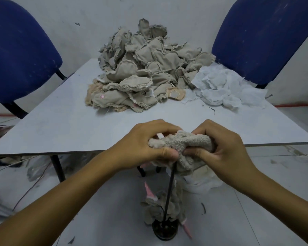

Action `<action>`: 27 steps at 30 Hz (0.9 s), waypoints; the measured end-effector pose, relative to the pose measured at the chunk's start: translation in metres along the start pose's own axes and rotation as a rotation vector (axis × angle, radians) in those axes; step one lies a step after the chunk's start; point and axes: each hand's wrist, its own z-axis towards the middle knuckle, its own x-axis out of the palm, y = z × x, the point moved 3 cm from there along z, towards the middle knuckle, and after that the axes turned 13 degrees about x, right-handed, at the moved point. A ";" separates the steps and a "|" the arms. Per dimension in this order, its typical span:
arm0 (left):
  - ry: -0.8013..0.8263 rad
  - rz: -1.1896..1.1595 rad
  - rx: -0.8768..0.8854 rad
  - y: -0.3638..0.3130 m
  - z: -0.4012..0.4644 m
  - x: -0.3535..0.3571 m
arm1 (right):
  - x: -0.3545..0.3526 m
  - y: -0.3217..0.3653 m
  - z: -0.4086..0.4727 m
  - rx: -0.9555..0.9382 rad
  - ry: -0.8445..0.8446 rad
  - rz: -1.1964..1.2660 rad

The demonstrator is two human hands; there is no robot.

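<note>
My left hand (146, 141) and my right hand (222, 148) both grip one fuzzy beige fabric piece (183, 142) in front of the table's near edge. Thumbs and fingers pinch its folds from both sides. The piece sits over the top of a thin black rod (169, 190) that rises from a round black base (164, 230) on the floor. A big heap of beige sewn fabric pieces (144, 71) with frayed edges lies at the back of the grey table (60, 125).
White crumpled lining scraps (224, 89) lie on the table's right side. Two blue chairs stand behind, left (20, 55) and right (261, 38). Turned fabric pieces with pink bits (160, 205) lie around the rod's base. Cables trail on the floor at left.
</note>
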 end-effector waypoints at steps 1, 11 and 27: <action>-0.049 -0.057 0.009 -0.003 0.003 0.000 | 0.000 0.001 0.001 -0.005 -0.012 -0.008; -0.092 -0.013 0.013 -0.002 0.001 0.009 | 0.012 -0.005 -0.006 0.055 0.005 -0.085; -0.053 0.197 0.075 0.003 -0.005 0.018 | 0.030 -0.016 -0.017 0.075 0.134 -0.118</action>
